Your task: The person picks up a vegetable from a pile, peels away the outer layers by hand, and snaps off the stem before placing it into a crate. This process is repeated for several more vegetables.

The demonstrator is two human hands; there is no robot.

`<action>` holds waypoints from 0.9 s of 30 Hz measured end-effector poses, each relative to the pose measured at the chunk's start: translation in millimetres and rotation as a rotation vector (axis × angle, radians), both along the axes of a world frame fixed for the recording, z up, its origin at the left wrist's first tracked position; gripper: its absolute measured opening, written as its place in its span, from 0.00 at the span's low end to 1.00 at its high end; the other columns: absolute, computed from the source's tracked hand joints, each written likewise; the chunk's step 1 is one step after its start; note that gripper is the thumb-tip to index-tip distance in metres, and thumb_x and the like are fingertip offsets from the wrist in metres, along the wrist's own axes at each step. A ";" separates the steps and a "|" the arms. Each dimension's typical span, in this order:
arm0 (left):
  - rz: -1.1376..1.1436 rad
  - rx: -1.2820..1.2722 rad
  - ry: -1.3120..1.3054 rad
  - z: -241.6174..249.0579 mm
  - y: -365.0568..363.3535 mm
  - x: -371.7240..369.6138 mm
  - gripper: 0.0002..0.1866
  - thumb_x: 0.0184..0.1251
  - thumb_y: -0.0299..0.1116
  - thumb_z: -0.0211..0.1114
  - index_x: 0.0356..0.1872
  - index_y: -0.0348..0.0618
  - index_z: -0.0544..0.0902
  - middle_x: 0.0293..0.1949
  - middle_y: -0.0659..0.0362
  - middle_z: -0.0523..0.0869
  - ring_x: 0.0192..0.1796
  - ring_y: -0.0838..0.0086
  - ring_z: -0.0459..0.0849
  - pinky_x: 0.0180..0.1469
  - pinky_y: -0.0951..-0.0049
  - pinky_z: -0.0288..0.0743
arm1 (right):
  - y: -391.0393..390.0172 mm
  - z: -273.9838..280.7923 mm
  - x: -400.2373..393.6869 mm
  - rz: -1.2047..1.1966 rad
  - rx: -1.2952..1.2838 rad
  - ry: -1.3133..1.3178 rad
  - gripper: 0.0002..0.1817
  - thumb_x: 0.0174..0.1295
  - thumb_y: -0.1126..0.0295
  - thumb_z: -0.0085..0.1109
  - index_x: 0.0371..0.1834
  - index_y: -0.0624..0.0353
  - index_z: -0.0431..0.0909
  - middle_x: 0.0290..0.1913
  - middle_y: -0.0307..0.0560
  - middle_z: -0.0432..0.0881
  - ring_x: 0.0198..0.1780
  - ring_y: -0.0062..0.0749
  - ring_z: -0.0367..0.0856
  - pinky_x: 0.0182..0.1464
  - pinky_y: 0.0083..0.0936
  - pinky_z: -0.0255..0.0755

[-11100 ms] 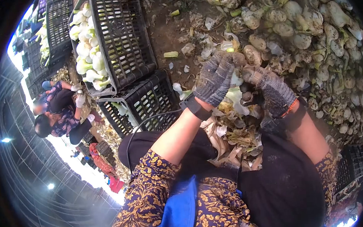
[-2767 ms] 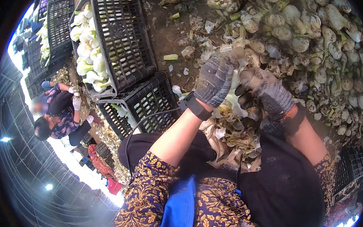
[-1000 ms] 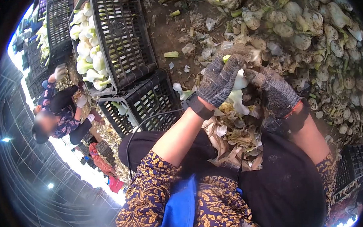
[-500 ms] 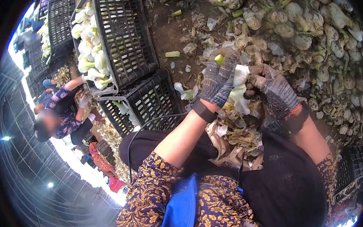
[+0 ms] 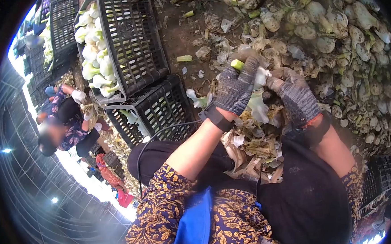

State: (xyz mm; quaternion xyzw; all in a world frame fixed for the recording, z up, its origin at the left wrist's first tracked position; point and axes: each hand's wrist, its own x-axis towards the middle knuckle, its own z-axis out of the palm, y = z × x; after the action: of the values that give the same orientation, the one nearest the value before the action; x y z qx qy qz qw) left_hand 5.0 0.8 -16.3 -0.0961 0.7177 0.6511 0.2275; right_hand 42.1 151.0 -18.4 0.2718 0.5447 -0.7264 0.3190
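Observation:
My left hand (image 5: pixel 237 89), in a dirty grey knitted glove, is closed around a white garlic bulb (image 5: pixel 261 78). Its cut green stem (image 5: pixel 237 65) pokes out between my fingers. From the other side my right hand (image 5: pixel 296 93), gloved the same way, has its fingers curled in and pressed against the bulb. My fingers hide much of the bulb. Just below the hands, a loose white peel (image 5: pixel 258 109) lies among dry husks (image 5: pixel 255 140) between my legs.
A big heap of untrimmed garlic (image 5: pixel 356 45) spreads at the right. Left of my hands, a black crate (image 5: pixel 132 36) of clean white bulbs rests on another crate (image 5: pixel 163 106). A cable (image 5: pixel 160 129) crosses my knee. Another person (image 5: pixel 65 121) works at far left.
The bulb has turned in my hands and shows less of its white side; the stem end sticks out more. The other person's hand has drawn back from the crate.

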 end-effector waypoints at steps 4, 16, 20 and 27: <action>0.157 0.175 -0.185 3.4 -5.9 -11.1 0.15 0.66 0.40 0.55 0.48 0.42 0.74 0.41 0.58 0.81 0.40 0.76 0.80 0.39 0.75 0.78 | 3.7 -28.4 11.6 -0.200 0.089 -0.062 0.16 0.56 0.62 0.56 0.40 0.64 0.75 0.31 0.43 0.79 0.32 0.22 0.76 0.36 0.20 0.70; 0.012 -0.010 -0.037 -21.0 -18.8 -7.8 0.18 0.67 0.43 0.51 0.49 0.42 0.74 0.41 0.56 0.81 0.38 0.71 0.82 0.39 0.76 0.78 | 2.8 15.8 -5.7 -0.256 -0.538 -0.381 0.18 0.60 0.56 0.54 0.42 0.60 0.75 0.28 0.41 0.79 0.25 0.24 0.77 0.25 0.20 0.71; -0.214 -0.236 0.370 -10.9 -11.5 -6.9 0.21 0.69 0.48 0.47 0.49 0.43 0.74 0.39 0.58 0.81 0.36 0.74 0.82 0.37 0.81 0.76 | -3.4 8.8 -2.9 -0.134 -0.414 -0.194 0.16 0.61 0.56 0.52 0.42 0.58 0.73 0.28 0.39 0.76 0.26 0.22 0.76 0.26 0.19 0.71; -0.013 0.010 -0.161 -25.3 -16.0 -4.9 0.24 0.67 0.53 0.47 0.49 0.44 0.74 0.37 0.57 0.81 0.34 0.75 0.82 0.32 0.78 0.79 | -1.9 9.7 -0.6 -0.194 -0.483 -0.152 0.15 0.59 0.62 0.54 0.43 0.60 0.72 0.30 0.40 0.76 0.28 0.23 0.77 0.26 0.18 0.71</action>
State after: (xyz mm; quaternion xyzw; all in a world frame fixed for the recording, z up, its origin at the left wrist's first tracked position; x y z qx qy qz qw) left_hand 0.1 -15.2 -41.6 -0.1421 0.6945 0.6433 0.2891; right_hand 41.5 149.1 -8.8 0.2926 0.3017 -0.8398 0.3437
